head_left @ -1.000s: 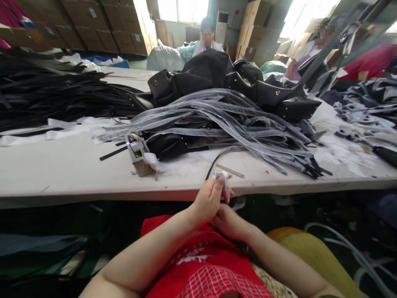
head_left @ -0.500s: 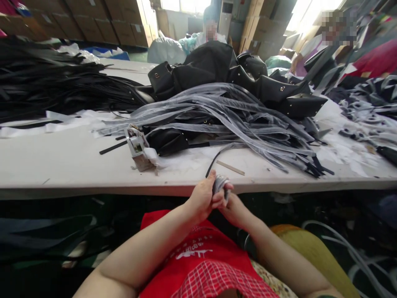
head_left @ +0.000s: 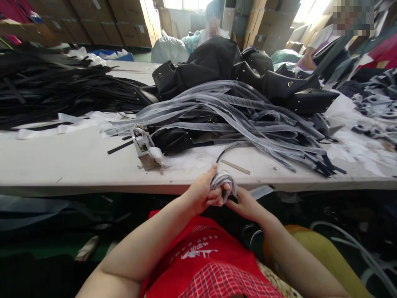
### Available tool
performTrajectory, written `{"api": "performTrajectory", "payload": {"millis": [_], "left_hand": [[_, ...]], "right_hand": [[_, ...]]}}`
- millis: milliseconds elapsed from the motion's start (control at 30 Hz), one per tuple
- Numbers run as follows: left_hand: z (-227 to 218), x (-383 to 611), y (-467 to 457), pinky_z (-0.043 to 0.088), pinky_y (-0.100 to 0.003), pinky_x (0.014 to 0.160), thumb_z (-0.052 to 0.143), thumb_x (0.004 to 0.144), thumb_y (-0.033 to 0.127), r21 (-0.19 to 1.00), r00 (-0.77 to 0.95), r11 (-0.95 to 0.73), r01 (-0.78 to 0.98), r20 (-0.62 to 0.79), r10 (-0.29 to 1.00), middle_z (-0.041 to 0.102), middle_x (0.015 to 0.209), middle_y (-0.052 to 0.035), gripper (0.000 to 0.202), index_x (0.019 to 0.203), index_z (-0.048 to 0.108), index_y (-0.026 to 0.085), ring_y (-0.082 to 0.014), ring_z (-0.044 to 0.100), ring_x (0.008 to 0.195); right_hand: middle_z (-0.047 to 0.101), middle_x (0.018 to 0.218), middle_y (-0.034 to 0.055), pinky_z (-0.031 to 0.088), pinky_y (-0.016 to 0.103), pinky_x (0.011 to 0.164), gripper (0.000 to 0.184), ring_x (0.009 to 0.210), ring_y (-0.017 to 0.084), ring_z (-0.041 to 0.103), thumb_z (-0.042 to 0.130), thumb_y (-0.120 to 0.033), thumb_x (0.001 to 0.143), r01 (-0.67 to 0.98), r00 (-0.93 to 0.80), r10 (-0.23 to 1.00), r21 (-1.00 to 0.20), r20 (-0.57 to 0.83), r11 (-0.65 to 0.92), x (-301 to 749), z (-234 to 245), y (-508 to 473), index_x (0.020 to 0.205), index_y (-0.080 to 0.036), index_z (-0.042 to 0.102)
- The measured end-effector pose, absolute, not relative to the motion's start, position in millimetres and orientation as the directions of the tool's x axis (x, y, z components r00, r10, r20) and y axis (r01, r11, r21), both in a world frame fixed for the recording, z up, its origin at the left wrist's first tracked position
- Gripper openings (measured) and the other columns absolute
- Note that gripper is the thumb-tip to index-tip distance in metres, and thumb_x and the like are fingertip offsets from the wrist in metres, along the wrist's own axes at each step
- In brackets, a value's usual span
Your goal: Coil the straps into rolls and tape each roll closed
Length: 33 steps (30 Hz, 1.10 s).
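**Strap rolled tight at the desk's front edge**

Right at the near edge of the desk [head_left: 93, 182], both hands are bunched together on one small bundle. The left hand [head_left: 201, 194] is curled shut around the strap coil [head_left: 222, 181], a plastic-sleeved strap rolled into a fist-sized loop, thumb up against its top. The right hand [head_left: 245, 205] comes in from below, fingers closed on the coil's underside. From the coil a loose black tail [head_left: 221, 155] runs up over the edge onto the desk top.

It reads as the winding stage: most of the length is rolled, the tail is not. Taking up that tail calls for one hand to keep the turns pinched so they don't spring open while the other feeds the slack round.

Just beyond, a thin wooden strip [head_left: 235, 167] lies near the front edge, and a small metal tool [head_left: 144, 147] sits to the left of it. Mid-desk there is a big heap of sleeved straps [head_left: 223, 109], with black handbags [head_left: 279, 87] behind and loose black straps [head_left: 46, 87] toward the far left corner. Across the desk a co-worker [head_left: 202, 37] sits before stacked cartons [head_left: 102, 25].
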<state>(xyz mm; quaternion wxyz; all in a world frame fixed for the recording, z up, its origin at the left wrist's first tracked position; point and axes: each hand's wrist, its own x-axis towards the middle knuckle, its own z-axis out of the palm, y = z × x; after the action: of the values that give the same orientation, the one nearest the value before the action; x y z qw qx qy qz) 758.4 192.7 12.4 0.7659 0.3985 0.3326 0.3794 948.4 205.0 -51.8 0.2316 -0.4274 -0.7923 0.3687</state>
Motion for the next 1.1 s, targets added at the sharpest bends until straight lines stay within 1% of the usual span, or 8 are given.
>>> {"api": "performTrajectory", "payload": {"millis": [100,200,367,467,600,767,900,1100], "left_hand": [[25.6,751.0,210.7,0.046,-0.027,0.054,0.023,0.092,0.069,0.856,0.292,0.225,-0.466,-0.092,0.952,0.030,0.040,0.0090,0.070,0.082,0.064,0.013,-0.0076,0.030,0.034],[11.2,746.2,221.8,0.050,-0.034,0.073,0.031,0.088,0.073,0.971,-0.012,-0.174,-0.163,0.175,0.985,0.053,0.060,0.0007,0.066,0.091,0.061,0.014,-0.0144,0.053,0.056],[-27.1,753.0,204.9,0.046,-0.036,0.069,0.035,0.085,0.073,0.732,0.361,-0.454,0.508,0.297,0.884,0.060,0.068,-0.0085,0.061,0.070,0.057,0.019,-0.0233,0.058,0.067],[-29.5,756.1,197.0,0.041,-0.029,0.056,0.026,0.092,0.064,0.806,0.393,-0.296,0.512,0.087,0.916,0.056,0.055,-0.0046,0.064,0.060,0.056,0.019,-0.0171,0.054,0.052],[-23.5,754.7,202.8,0.037,-0.025,0.043,0.024,0.090,0.071,0.947,0.431,0.249,0.203,-0.315,0.845,0.037,0.033,0.0041,0.072,0.061,0.061,0.016,-0.0109,0.036,0.029],[-26.7,763.5,200.8,0.039,-0.022,0.041,0.025,0.091,0.070,0.697,0.635,0.631,-0.342,-0.323,0.701,0.026,0.030,0.0086,0.073,0.069,0.064,0.013,-0.0079,0.028,0.027],[-45.3,769.4,181.8,0.050,-0.025,0.059,0.036,0.092,0.065,0.516,0.556,0.607,-0.604,-0.274,0.785,0.039,0.039,0.0061,0.062,0.076,0.065,0.013,-0.0082,0.043,0.038],[-74.4,757.6,160.3,0.051,-0.039,0.089,0.054,0.088,0.054,0.948,0.356,0.309,-0.074,-0.264,0.896,0.070,0.100,-0.0114,0.053,0.119,0.060,0.012,-0.0222,0.065,0.091]], "right_hand": [[0.061,0.066,0.0017,0.047,0.026,0.058,0.037,0.059,0.014,0.055,0.054,-0.048,0.091,0.399,-0.584,0.793,-0.912,-0.174,0.093,916.6,-69.9,171.4,0.097,-0.015,0.069],[0.054,0.056,-0.0019,0.040,0.021,0.048,0.045,0.047,0.009,0.048,0.048,-0.053,0.094,0.220,-0.746,0.618,-0.968,-0.248,-0.123,912.6,-58.7,150.1,0.097,-0.014,0.069],[0.049,0.049,-0.0036,0.034,0.021,0.038,0.051,0.037,0.008,0.041,0.043,-0.057,0.094,0.234,-0.637,0.740,-0.969,-0.214,-0.079,959.1,-14.1,185.6,0.090,-0.013,0.068],[0.066,0.073,0.0069,0.050,0.030,0.064,0.041,0.068,0.019,0.063,0.051,-0.052,0.090,0.590,-0.530,0.843,-0.753,-0.089,0.291,979.9,-4.9,216.2,0.087,-0.015,0.068],[0.066,0.111,0.0163,0.041,0.046,0.096,0.041,0.106,0.032,0.059,0.045,-0.048,0.094,0.819,-0.411,0.888,-0.344,0.207,0.459,973.5,-18.3,223.2,0.113,-0.016,0.064],[0.069,0.079,0.0108,0.047,0.032,0.057,0.083,0.060,0.020,0.061,-0.001,-0.069,0.092,0.463,-0.493,0.869,-0.858,-0.043,0.221,934.1,-67.6,196.7,0.101,-0.017,0.064],[0.068,0.074,0.0064,0.043,0.027,0.047,0.070,0.051,0.016,0.056,0.030,-0.079,0.085,0.217,-0.447,0.888,-0.976,-0.106,-0.008,927.5,-78.0,188.3,0.103,-0.017,0.059],[0.070,0.080,0.0025,0.046,0.025,0.064,0.038,0.071,0.017,0.062,0.067,-0.052,0.078,0.515,-0.733,0.611,-0.831,-0.299,0.211,950.3,-38.4,198.7,0.093,-0.017,0.070]]}}
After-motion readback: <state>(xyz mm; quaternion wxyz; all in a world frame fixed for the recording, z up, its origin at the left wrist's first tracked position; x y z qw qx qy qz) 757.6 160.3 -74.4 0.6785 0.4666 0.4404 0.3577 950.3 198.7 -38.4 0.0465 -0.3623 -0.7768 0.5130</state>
